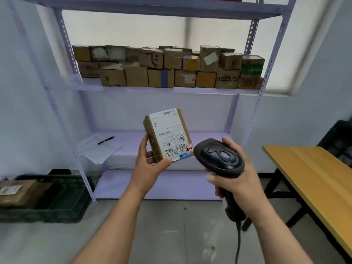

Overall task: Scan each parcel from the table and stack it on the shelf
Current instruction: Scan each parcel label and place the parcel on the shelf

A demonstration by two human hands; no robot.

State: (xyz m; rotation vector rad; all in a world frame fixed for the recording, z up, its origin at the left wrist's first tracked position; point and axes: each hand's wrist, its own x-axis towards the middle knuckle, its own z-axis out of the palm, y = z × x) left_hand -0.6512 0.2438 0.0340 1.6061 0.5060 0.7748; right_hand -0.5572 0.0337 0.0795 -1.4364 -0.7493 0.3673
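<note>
A small parcel depot or stockroom; a slotted-steel shelf rack [129, 138] carries two rows of taped cardboard boxes [167, 73]; a parcel [167, 134] with a printed shipping label is held beside a handheld barcode scanner [221, 159]; a plastic crate [62, 210] holding another box sits on the tiled floor [171, 235].

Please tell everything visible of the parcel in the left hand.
The parcel is a brown cardboard box, one face nearly covered by a white label with barcodes. The left hand grips its lower corner, holding it upright, slightly tilted, label towards the camera. The scanner is close by its lower right corner.
</note>
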